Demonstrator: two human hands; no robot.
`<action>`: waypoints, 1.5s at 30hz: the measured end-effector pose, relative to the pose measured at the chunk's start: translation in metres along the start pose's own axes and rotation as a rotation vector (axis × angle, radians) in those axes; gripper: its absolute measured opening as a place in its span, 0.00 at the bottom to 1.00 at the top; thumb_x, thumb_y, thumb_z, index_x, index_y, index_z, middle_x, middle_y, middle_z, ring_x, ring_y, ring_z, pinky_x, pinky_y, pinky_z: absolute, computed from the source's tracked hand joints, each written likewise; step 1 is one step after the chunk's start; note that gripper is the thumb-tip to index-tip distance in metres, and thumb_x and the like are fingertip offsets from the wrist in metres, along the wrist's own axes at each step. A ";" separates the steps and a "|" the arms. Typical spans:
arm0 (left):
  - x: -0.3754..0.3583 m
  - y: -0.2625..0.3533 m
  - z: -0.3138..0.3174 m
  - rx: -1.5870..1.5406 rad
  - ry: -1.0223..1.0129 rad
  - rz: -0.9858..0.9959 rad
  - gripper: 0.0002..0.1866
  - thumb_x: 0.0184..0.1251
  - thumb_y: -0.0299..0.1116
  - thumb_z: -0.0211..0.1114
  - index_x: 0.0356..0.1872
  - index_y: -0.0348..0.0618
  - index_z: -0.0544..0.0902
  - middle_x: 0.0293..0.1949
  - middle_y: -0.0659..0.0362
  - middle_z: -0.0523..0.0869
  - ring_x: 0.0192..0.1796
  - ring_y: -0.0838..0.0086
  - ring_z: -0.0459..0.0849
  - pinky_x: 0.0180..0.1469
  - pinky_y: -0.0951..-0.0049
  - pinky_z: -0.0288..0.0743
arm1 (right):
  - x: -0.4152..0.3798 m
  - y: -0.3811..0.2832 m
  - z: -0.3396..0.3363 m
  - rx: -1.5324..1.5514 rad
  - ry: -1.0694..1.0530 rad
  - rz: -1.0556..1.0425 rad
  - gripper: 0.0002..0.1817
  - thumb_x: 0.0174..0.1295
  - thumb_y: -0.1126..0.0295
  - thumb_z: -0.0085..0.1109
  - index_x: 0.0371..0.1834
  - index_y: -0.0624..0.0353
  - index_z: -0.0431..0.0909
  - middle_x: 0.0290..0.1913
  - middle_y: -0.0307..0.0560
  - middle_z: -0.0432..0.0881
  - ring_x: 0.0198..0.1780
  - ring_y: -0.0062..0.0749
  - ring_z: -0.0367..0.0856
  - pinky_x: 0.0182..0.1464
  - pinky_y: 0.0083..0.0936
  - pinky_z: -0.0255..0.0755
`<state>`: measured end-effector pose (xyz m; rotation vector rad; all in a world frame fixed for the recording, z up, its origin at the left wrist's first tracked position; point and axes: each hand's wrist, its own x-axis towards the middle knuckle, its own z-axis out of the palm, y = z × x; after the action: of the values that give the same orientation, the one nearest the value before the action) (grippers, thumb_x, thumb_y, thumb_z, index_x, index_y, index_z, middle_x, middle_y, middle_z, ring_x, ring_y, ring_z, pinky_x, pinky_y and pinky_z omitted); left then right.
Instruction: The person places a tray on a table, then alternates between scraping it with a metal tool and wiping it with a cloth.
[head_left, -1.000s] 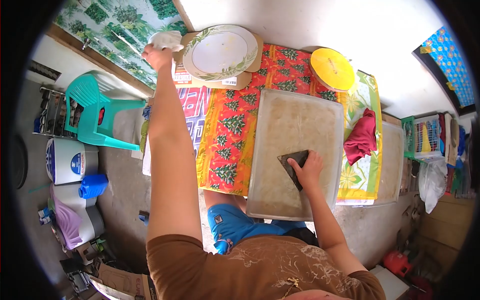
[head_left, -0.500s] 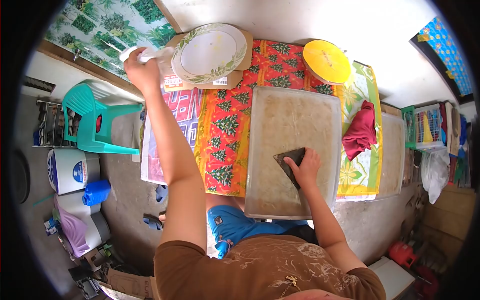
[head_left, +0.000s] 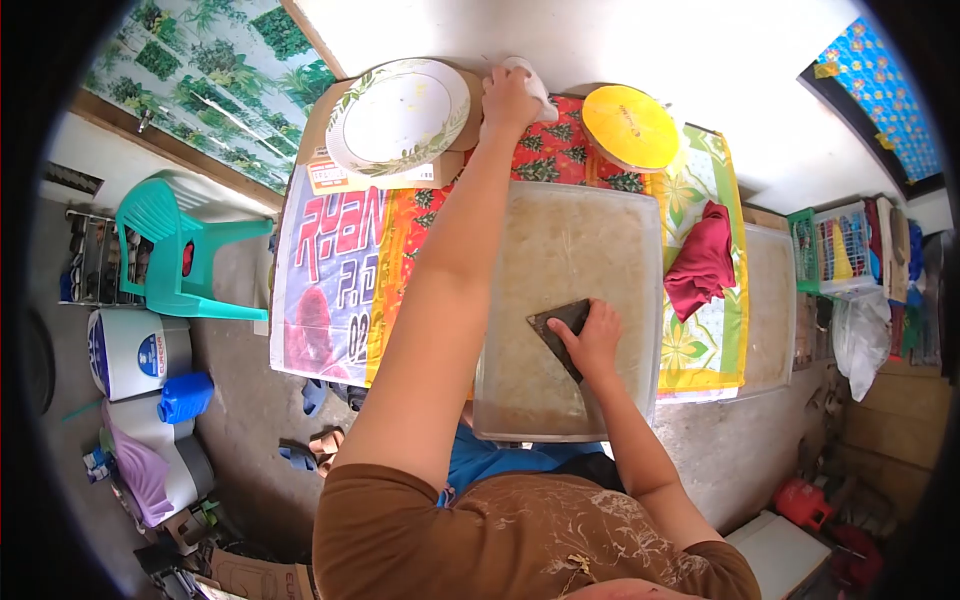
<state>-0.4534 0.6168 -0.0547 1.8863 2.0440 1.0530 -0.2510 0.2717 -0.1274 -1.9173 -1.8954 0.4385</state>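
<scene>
1. Two bare hands figured in the scene: one left hand (head_left: 510,97) and one right hand (head_left: 597,343).
2. One dark triangular piece (head_left: 572,314) was present.
3. Cloths numbered three: one white cloth (head_left: 540,92), one maroon cloth (head_left: 702,262) and one lilac cloth (head_left: 140,475).
4. Two shallow translucent trays (head_left: 575,235) (head_left: 770,310) were visible.
5. One leaf-rimmed plate (head_left: 398,118) and one yellow disc (head_left: 628,127) made the count.
6. Printed covers totaled three (head_left: 325,285) (head_left: 545,155) (head_left: 690,350).
7. One green chair (head_left: 178,250) stood nearby.
8. One blue jug (head_left: 185,397), one red tank (head_left: 800,505) and one white plastic bag (head_left: 860,345) rounded out the tally.
</scene>
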 end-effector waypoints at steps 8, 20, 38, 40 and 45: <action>-0.073 -0.018 -0.026 0.069 -0.246 0.155 0.44 0.52 0.47 0.71 0.73 0.56 0.66 0.77 0.48 0.59 0.78 0.43 0.52 0.74 0.40 0.54 | 0.026 0.010 -0.016 0.201 0.071 0.064 0.43 0.47 0.37 0.72 0.50 0.66 0.73 0.44 0.59 0.78 0.49 0.56 0.75 0.52 0.49 0.67; -0.402 -0.066 -0.095 0.347 -0.212 -0.107 0.30 0.75 0.48 0.54 0.73 0.47 0.68 0.77 0.53 0.62 0.81 0.57 0.52 0.77 0.39 0.41 | 0.208 0.009 -0.016 -0.232 0.161 -0.140 0.42 0.45 0.35 0.72 0.55 0.57 0.74 0.54 0.50 0.79 0.59 0.47 0.74 0.59 0.44 0.67; -0.404 -0.059 -0.095 0.422 -0.095 -0.011 0.24 0.76 0.48 0.50 0.68 0.54 0.76 0.75 0.55 0.68 0.78 0.59 0.60 0.76 0.36 0.42 | 0.100 -0.037 0.028 -0.245 0.140 -0.513 0.45 0.45 0.29 0.67 0.51 0.60 0.73 0.49 0.53 0.77 0.54 0.48 0.74 0.56 0.41 0.68; -0.402 -0.057 -0.096 0.420 -0.102 -0.016 0.24 0.77 0.47 0.50 0.69 0.54 0.75 0.75 0.55 0.67 0.79 0.59 0.59 0.76 0.37 0.42 | 0.098 -0.043 0.015 -0.174 0.076 -0.390 0.45 0.44 0.29 0.68 0.50 0.60 0.74 0.49 0.54 0.79 0.55 0.49 0.77 0.55 0.43 0.69; -0.404 -0.057 -0.096 0.398 -0.110 -0.039 0.24 0.77 0.47 0.50 0.70 0.55 0.74 0.76 0.55 0.66 0.79 0.59 0.59 0.76 0.37 0.42 | 0.175 -0.059 -0.004 -0.151 0.134 -0.175 0.44 0.41 0.29 0.70 0.48 0.59 0.75 0.48 0.51 0.82 0.54 0.47 0.79 0.54 0.45 0.70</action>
<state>-0.4775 0.2100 -0.1515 2.0123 2.3473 0.5457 -0.2956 0.4454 -0.0845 -1.8013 -2.0347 0.1146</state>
